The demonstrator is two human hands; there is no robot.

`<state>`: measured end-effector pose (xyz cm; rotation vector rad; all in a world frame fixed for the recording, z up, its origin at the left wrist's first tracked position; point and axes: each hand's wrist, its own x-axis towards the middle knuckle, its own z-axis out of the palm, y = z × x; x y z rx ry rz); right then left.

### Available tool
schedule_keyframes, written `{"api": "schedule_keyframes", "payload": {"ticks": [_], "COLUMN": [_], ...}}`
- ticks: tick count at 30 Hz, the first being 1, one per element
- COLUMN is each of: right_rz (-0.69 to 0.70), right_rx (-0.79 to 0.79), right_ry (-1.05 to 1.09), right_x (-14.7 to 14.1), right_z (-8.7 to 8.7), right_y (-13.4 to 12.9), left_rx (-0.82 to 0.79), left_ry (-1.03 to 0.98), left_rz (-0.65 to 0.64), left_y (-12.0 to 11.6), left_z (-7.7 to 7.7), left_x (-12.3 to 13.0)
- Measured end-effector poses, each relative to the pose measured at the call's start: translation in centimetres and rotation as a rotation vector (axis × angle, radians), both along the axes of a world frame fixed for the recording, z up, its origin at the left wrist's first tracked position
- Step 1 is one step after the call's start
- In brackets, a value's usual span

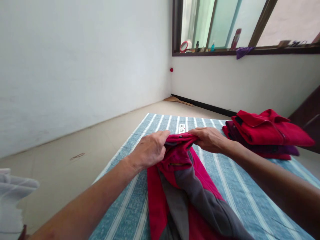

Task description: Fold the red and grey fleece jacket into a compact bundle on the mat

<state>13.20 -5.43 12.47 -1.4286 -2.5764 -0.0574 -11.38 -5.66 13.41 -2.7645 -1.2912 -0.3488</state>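
A pair of red and grey trousers (172, 200) lies along the striped cloth, its legs running toward me and out of the bottom of the view. My left hand (149, 150) is closed on the left end of the waistband, and my right hand (209, 138) pinches its right end. Between them the waistband (180, 136) is raised and stretched, with a small dark snap at its middle. Below it a short zip pocket shows on the bunched front. Parts of the fingers are hidden by the fabric.
A blue and white striped cloth (135, 186) covers the surface under the trousers. At the right sits a stack of folded red and purple clothes (270, 130). White fabric (15, 190) shows at the lower left. A broom (177, 100) lies by the far corner; small items line the windowsill (212, 52).
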Motion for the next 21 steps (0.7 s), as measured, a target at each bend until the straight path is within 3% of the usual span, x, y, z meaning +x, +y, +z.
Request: {"api": "schedule_keyframes", "payload": {"ticks": [3, 5, 9, 14, 17, 21], "right_rz": [-0.022, -0.03, -0.022, 0.117, 0.24, 0.278], "right_rx": [-0.033, -0.052, 0.001, 0.25, 0.362, 0.345], "right_ry": [-0.03, -0.05, -0.098, -0.103, -0.094, -0.12], "right_x": [0.0, -0.1, -0.7, -2.4, -3.2, -3.8], "right_z": [1.5, 1.0, -2.7, -7.3, -8.4, -8.6], "right_y": [0.4, 0.2, -1.4, -4.0, -4.5, -4.3], "left_rx": [-0.02, -0.026, -0.049, -0.036, -0.007, 0.049], "left_ry": [0.047, 0.076, 0.12, 0.16, 0.135, 0.103], "left_rz": [-0.009, -0.015, -0.037, -0.054, -0.062, -0.056], "left_y": [0.6, 0.3, -1.3, -3.5, -4.1, -4.0], "left_z": [1.6, 1.2, -1.6, -4.8, -6.3, -7.9], "left_x": [0.2, 0.2, -0.1, -0.4, -0.5, -0.8]}}
